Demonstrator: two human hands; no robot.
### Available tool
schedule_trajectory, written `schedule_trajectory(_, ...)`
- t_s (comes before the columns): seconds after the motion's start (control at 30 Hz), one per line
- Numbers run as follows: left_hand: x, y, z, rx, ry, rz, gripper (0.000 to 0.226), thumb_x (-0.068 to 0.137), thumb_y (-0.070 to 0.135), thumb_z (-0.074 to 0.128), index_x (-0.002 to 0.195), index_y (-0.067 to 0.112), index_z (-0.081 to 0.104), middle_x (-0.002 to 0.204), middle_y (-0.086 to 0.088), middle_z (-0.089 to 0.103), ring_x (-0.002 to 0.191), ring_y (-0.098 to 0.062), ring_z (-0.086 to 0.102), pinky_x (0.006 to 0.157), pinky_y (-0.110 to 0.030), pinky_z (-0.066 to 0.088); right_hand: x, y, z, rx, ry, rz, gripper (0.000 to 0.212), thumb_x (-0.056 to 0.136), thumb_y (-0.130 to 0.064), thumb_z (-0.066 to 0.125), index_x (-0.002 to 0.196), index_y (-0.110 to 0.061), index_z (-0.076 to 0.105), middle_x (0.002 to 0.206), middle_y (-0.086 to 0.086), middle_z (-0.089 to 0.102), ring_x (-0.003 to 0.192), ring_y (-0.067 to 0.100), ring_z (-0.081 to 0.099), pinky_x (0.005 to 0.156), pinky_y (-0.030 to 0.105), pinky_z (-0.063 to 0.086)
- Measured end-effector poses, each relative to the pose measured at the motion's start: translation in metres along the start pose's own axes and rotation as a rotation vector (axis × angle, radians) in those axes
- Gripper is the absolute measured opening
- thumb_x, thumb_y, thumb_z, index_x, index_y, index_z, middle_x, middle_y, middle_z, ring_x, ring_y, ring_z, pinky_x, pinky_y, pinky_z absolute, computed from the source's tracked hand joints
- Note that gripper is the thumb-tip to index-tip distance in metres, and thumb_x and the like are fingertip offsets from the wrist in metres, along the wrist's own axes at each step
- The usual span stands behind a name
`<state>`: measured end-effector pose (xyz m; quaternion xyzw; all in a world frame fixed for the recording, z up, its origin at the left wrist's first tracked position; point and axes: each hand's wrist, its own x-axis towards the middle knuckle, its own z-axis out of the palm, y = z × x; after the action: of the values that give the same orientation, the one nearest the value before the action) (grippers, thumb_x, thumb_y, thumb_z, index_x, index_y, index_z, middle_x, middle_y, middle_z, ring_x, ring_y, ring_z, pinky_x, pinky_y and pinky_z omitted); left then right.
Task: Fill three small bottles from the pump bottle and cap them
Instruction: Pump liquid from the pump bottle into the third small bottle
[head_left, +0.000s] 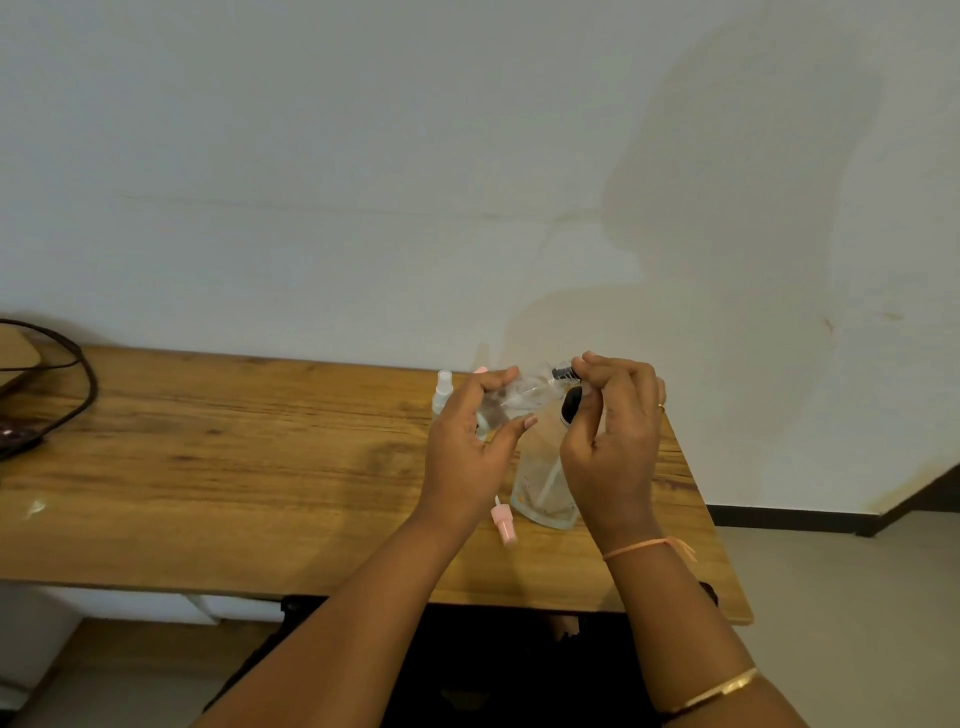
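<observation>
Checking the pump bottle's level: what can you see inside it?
Through the clear pump bottle a pale dip tube runs slantwise toward the base, and specks cling to the wall. The liquid level cannot be told. The right hand covers its upper part.

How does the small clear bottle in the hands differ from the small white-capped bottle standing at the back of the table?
The small clear bottle is held tilted above the wooden table between the left hand and the right hand; the small white-capped bottle stands upright on the table, untouched. The held one has a black top under the right fingertips; the standing one's top is white. Both are small and see-through.
</observation>
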<state>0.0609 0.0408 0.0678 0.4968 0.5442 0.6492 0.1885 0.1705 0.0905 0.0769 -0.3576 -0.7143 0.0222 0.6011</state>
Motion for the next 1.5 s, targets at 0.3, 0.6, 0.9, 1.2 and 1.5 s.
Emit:
schedule_trajectory(0.3, 0.001, -0.003, 0.0, -0.002, -0.012, -0.002, 0.047, 0.076, 0.007, 0.074, 0.102, 0.04, 0.053, 0.107, 0.028, 0.057, 0.112, 0.008, 0.052, 0.096, -0.021, 0.046, -0.004, 0.011, 0.007, 0.01, -0.033, -0.04, 0.024, 0.082, 0.006, 0.044, 0.097, 0.001, 0.062, 0.097, 0.012, 0.057, 0.099, 0.009, 0.046, 0.076, 0.039, 0.05)
schedule_trajectory(0.6, 0.001, -0.003, 0.002, -0.011, 0.005, -0.009, 0.045, 0.078, 0.008, 0.073, 0.099, 0.041, 0.052, 0.11, 0.028, 0.057, 0.115, 0.0, 0.053, 0.098, -0.032, 0.047, -0.001, 0.003, 0.004, -0.002, -0.005, 0.016, 0.024, 0.083, 0.004, 0.045, 0.097, -0.002, 0.063, 0.098, 0.01, 0.058, 0.096, 0.009, 0.044, 0.076, 0.027, 0.042)
schedule_trajectory(0.9, 0.001, -0.005, 0.001, -0.013, 0.002, -0.004, 0.047, 0.077, 0.007, 0.074, 0.1, 0.041, 0.052, 0.107, 0.033, 0.058, 0.115, 0.003, 0.052, 0.099, -0.03, 0.047, -0.003, 0.007, 0.007, 0.025, -0.023, -0.033, 0.025, 0.082, 0.003, 0.043, 0.097, 0.0, 0.063, 0.096, 0.01, 0.058, 0.096, 0.012, 0.047, 0.075, 0.042, 0.048)
schedule_trajectory(1.2, -0.001, -0.002, 0.001, -0.017, -0.002, -0.008, 0.044, 0.078, 0.009, 0.073, 0.1, 0.04, 0.052, 0.106, 0.039, 0.056, 0.117, 0.001, 0.051, 0.099, -0.026, 0.046, -0.001, 0.0, 0.002, -0.001, -0.021, 0.009, 0.026, 0.084, 0.0, 0.042, 0.097, -0.003, 0.064, 0.098, 0.009, 0.058, 0.093, 0.018, 0.049, 0.077, 0.027, 0.043)
schedule_trajectory(1.5, 0.0, -0.004, 0.001, -0.026, 0.007, -0.01, 0.045, 0.078, 0.008, 0.073, 0.101, 0.04, 0.051, 0.108, 0.026, 0.058, 0.113, 0.003, 0.053, 0.095, -0.024, 0.048, -0.001, 0.004, 0.005, -0.025, -0.039, 0.0, 0.025, 0.082, 0.004, 0.044, 0.098, -0.001, 0.064, 0.097, 0.01, 0.058, 0.094, 0.018, 0.05, 0.08, 0.018, 0.038)
